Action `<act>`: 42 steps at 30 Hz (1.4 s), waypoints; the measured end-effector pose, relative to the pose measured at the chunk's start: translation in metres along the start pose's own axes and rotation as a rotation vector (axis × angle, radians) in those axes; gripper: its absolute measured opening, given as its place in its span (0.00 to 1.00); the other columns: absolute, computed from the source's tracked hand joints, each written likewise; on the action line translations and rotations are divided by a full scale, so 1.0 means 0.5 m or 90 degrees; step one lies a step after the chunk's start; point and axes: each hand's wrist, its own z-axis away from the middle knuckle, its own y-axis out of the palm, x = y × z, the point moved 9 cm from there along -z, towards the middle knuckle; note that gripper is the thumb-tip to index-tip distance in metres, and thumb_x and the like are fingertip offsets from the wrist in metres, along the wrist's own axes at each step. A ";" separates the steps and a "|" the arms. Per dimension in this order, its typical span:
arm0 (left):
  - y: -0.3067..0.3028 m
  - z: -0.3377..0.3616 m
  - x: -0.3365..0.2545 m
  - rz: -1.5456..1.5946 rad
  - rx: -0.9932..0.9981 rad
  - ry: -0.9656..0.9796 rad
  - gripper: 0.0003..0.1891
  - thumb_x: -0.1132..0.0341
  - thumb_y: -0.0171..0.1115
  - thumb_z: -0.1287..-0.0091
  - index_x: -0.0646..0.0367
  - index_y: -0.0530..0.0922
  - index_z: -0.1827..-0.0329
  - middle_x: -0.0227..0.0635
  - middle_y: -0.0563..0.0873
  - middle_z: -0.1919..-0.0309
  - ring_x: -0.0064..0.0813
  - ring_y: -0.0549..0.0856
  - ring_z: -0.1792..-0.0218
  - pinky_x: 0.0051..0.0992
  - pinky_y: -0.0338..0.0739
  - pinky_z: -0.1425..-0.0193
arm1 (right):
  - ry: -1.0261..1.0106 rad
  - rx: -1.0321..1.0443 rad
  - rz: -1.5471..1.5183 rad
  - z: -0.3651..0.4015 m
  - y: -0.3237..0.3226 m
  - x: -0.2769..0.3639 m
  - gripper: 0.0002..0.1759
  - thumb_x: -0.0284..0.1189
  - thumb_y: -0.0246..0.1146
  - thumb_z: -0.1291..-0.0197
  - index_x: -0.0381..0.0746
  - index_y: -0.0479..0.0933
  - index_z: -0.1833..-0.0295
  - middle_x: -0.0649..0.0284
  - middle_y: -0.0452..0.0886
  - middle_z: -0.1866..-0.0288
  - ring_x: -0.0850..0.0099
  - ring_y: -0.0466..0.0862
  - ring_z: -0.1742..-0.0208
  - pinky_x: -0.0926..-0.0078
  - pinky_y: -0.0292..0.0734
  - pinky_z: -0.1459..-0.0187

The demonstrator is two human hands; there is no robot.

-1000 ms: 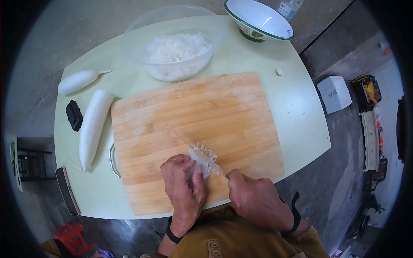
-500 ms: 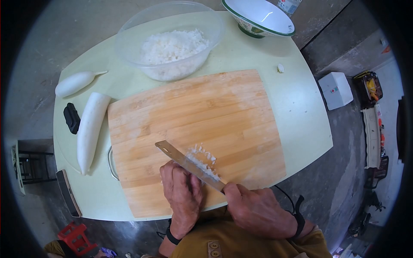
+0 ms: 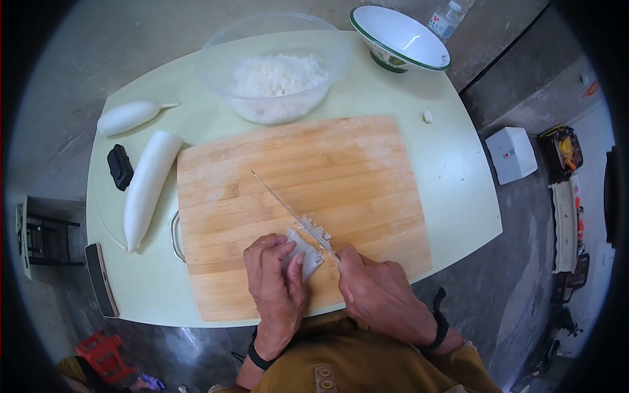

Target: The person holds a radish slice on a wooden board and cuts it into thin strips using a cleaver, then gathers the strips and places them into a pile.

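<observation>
Near the front edge of a wooden cutting board, my left hand holds down a piece of sliced white radish, its thumb and fingertips pressed on it. My right hand is wrapped round the handle of a kitchen knife. The blade is seen almost edge-on, slanting away to the far left, just right of the radish piece. Small chopped radish bits lie on the board along the blade.
A clear plastic bowl of shredded white radish stands behind the board. A green-rimmed bowl sits back right. On the left are a long radish, a smaller radish, a black case and a phone.
The knife has turned from showing its broad side to nearly edge-on and stands right of the radish piece, which now shows beside my left fingers. The whole view has shifted slightly.
</observation>
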 end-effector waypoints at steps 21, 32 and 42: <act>0.015 -0.004 -0.006 -0.055 0.051 0.011 0.13 0.85 0.60 0.50 0.65 0.72 0.63 0.50 0.77 0.59 0.50 0.75 0.59 0.40 0.71 0.56 | 0.065 0.161 0.049 0.024 0.022 0.015 0.15 0.22 0.62 0.49 0.34 0.67 0.57 0.51 0.81 0.71 0.54 0.83 0.73 0.61 0.75 0.77; -0.004 0.004 0.002 0.024 -0.026 -0.021 0.10 0.81 0.62 0.41 0.64 0.74 0.58 0.47 0.80 0.59 0.44 0.79 0.56 0.35 0.75 0.51 | 0.001 0.013 -0.030 -0.001 0.003 0.002 0.11 0.23 0.59 0.44 0.34 0.65 0.58 0.54 0.78 0.76 0.55 0.81 0.79 0.61 0.75 0.80; -0.001 0.005 0.005 -0.034 0.001 -0.009 0.11 0.85 0.62 0.47 0.65 0.74 0.63 0.48 0.79 0.60 0.46 0.78 0.59 0.37 0.74 0.55 | 0.000 0.066 0.065 0.057 -0.003 0.026 0.10 0.22 0.58 0.46 0.34 0.66 0.59 0.55 0.78 0.77 0.57 0.81 0.81 0.63 0.75 0.82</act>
